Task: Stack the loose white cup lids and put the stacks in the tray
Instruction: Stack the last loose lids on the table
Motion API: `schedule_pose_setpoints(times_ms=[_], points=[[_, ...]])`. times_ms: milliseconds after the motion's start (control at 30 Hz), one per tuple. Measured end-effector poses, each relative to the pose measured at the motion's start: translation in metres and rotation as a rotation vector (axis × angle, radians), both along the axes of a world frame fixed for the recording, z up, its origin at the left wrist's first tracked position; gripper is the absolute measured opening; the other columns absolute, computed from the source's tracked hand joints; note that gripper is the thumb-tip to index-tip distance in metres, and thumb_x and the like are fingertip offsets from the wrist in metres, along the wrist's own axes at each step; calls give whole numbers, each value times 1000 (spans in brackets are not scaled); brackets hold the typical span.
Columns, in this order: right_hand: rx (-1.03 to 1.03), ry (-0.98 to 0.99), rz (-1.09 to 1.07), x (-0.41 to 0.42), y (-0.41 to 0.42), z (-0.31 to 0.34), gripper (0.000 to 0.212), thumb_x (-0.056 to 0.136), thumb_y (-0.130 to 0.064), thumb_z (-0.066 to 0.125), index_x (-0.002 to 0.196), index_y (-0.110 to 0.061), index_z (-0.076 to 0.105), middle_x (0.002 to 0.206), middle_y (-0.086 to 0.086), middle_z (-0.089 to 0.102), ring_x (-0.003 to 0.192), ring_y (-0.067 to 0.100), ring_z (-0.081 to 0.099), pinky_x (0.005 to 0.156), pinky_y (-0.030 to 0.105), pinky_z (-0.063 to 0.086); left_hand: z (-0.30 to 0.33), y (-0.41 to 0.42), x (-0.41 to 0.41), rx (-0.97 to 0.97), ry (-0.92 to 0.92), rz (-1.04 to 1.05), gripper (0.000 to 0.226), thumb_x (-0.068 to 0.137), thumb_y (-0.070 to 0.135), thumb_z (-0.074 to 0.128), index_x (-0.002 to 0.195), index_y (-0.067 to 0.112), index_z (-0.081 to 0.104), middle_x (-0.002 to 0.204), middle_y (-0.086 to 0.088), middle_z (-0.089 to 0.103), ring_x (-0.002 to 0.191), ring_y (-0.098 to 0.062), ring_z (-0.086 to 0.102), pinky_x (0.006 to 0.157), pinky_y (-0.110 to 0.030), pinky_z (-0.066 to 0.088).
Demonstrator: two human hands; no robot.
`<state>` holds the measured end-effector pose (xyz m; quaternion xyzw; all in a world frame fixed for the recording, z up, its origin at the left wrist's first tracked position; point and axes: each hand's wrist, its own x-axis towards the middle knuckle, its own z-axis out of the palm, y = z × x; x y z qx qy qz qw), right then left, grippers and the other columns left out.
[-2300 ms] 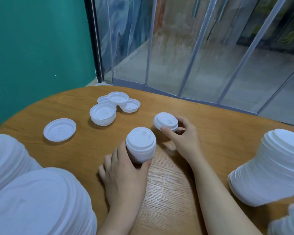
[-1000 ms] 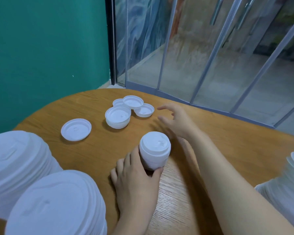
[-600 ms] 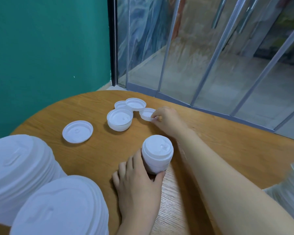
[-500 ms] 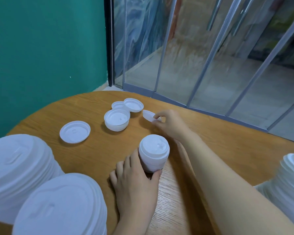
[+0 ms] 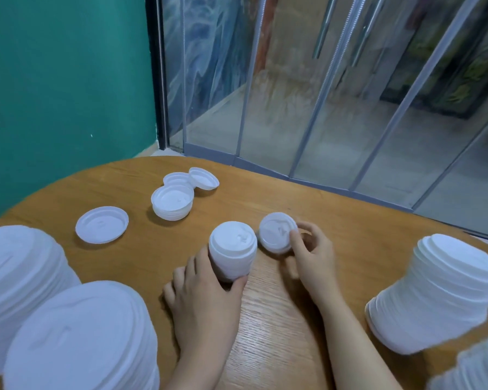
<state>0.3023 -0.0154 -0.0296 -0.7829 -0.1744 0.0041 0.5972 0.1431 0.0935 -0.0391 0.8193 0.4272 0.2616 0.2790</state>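
Observation:
My left hand [image 5: 200,294] grips the base of a small stack of white lids [image 5: 233,253] standing on the wooden table [image 5: 364,243]. My right hand [image 5: 312,260] holds a single white lid [image 5: 276,232] tilted just to the right of that stack's top. Farther back lie a short upturned stack [image 5: 172,202], two loose upturned lids [image 5: 203,178] leaning on each other, and one flat upturned lid [image 5: 102,224] at the left. No tray is in view.
Tall stacks of larger white lids stand at the near left [image 5: 17,282] and front left [image 5: 79,342], and another leans at the right [image 5: 440,294]. A green wall and glass panels rise behind the table's far edge.
My right hand reached to the far lids, picked one up and brought it back beside the stack that my left hand holds. The view shifted a little.

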Motion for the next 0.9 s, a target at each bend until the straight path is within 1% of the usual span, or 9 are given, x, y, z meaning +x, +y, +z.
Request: schedule_pose_setpoints(times_ms=[133, 233, 367, 500, 567, 633, 733, 833, 900], points=[[-142, -89, -28, 5, -2, -10, 18, 98, -27, 65, 115, -30, 67, 74, -6, 65, 67, 5, 58, 69, 26, 45, 0, 1, 0, -12, -1, -3, 73, 74, 65, 78, 134, 32, 52, 120, 14, 62, 116, -19, 48, 100, -40, 32], [-264, -165, -63, 8, 1, -14, 18, 96, -32, 65, 114, -28, 68, 86, -10, 64, 80, 9, 59, 78, 34, 49, 1, 0, 1, -16, 9, -1, 72, 75, 62, 80, 134, 31, 52, 120, 13, 63, 115, -20, 48, 99, -40, 31], [-438, -193, -114, 11, 5, -20, 37, 94, -39, 67, 122, -15, 68, 105, -6, 57, 103, 22, 60, 96, 47, 50, 2, 0, 0, -19, 13, -5, 72, 75, 61, 80, 134, 30, 52, 122, 12, 63, 116, -21, 48, 99, -40, 31], [-524, -185, -89, 8, 6, -14, 60, 88, -55, 69, 133, -15, 63, 125, -1, 59, 123, 23, 51, 106, 38, 39, 4, -1, 0, -25, 5, -15, 71, 76, 60, 79, 134, 30, 51, 123, 12, 62, 118, -20, 47, 101, -41, 32], [-595, -217, -67, 5, 7, -11, 70, 79, -68, 71, 130, -21, 62, 128, -5, 57, 125, 19, 46, 104, 34, 33, 5, -1, 0, -27, 4, -16, 71, 76, 60, 78, 135, 30, 50, 124, 12, 62, 119, -20, 47, 102, -41, 31], [-649, -246, -50, 3, 8, -12, 71, 73, -75, 71, 126, -28, 64, 127, -9, 55, 124, 16, 45, 103, 33, 30, 4, -1, 0, -22, -1, -18, 71, 76, 60, 79, 134, 29, 50, 123, 12, 62, 119, -20, 47, 102, -41, 32], [-593, -245, -40, 4, 7, -12, 67, 72, -74, 71, 123, -31, 65, 119, -14, 55, 121, 14, 47, 100, 31, 30, 4, -1, 0, -17, -7, -9, 72, 76, 59, 79, 135, 29, 51, 123, 11, 63, 119, -21, 48, 102, -42, 32], [-412, -301, -37, 6, 4, -6, 66, 70, -72, 67, 119, -29, 63, 114, -17, 57, 115, 12, 51, 99, 33, 41, 3, 0, 0, -22, 0, -13, 71, 76, 60, 79, 134, 31, 51, 123, 12, 62, 120, -20, 47, 103, -41, 31], [-311, -359, 14, 5, 4, 4, 63, 73, -67, 70, 121, -26, 62, 117, -17, 59, 115, 9, 52, 100, 29, 41, 3, 0, 0, -19, -4, -16, 70, 76, 60, 79, 133, 31, 51, 122, 12, 63, 119, -20, 48, 101, -41, 31]])
